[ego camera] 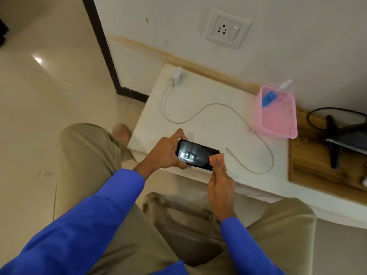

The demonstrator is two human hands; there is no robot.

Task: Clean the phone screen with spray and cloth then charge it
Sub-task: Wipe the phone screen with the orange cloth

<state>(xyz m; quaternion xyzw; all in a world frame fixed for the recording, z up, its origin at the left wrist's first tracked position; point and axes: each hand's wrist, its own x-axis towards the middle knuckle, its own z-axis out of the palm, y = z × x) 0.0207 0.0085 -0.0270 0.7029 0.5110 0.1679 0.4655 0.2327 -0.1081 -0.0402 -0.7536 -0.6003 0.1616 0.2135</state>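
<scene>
Centre frame: left hand (165, 153) is gripping the glossy black phone (197, 155) by its end, over the white counter (208, 124) edge. Right hand (220, 185) is pressing a crumpled orange cloth (216, 158) onto the screen's right end. Perforated pink basket (278, 114) is holding the spray bottle (282, 88), upper right.

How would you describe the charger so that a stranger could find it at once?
Start at the white table against the wall. At its far left corner, below the wall socket, lies the charger, a small white block. Unlike the pink basket, it has a white cable trailing from it.
</scene>
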